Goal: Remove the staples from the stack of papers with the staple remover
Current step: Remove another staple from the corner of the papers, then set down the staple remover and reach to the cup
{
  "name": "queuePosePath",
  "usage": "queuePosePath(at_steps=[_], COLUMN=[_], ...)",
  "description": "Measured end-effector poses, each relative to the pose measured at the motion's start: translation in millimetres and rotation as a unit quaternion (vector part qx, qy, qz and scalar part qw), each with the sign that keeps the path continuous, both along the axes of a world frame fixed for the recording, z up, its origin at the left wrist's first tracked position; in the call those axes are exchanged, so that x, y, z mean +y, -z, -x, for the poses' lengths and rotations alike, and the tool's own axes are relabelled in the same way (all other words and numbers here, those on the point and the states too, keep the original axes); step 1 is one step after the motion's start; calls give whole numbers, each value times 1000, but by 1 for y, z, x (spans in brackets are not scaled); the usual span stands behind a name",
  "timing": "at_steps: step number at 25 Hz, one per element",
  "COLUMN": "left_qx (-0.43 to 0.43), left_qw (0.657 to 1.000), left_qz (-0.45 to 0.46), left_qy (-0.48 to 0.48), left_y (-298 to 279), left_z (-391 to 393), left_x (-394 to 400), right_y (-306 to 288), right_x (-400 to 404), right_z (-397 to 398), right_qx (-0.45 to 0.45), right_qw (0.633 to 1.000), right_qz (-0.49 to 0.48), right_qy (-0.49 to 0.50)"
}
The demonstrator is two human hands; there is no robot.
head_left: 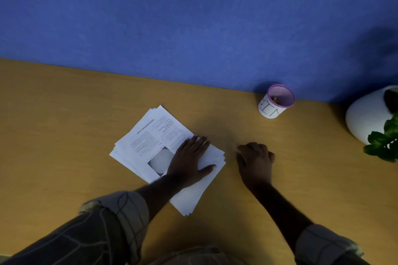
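Wooden desk (64, 114) under a blue wall carries your work. Your left hand (189, 157) lies flat, fingers spread, pressing the near right part of the stack of papers (146, 135), which sits skewed at the desk's middle. Your right hand (256, 161) rests just right of the stack, curled into a loose fist; you cannot tell whether it holds anything. Farther right, by the wall, stands a pink-rimmed cup (275, 101), then a white plant pot (366, 118).

White printed paper stack (150, 140); fanned, flat, desk centre
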State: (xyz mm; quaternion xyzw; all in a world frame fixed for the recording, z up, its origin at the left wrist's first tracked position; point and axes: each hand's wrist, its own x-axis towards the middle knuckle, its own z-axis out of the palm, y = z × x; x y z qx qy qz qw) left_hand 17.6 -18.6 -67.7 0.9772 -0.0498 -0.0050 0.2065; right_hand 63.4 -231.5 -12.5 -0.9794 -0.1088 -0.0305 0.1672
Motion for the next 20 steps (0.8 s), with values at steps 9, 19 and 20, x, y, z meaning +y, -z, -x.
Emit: queuePosePath(at_steps=[9,19,20], left_qx=[33,48,49], left_qw=[996,994,994], left_qz=[-75,-75,-80], left_qy=[-35,-63,-60], left_y=[1,-1,-2], left_z=[19,14,13], left_x=[40,34,35], right_y=[10,9,8], right_x=[39,48,48], right_z=[11,7,5], right_qx=[112,75,70], right_qw=[977,955,954], right_qz=[105,211,215], right_qy=[-149,-193,-198])
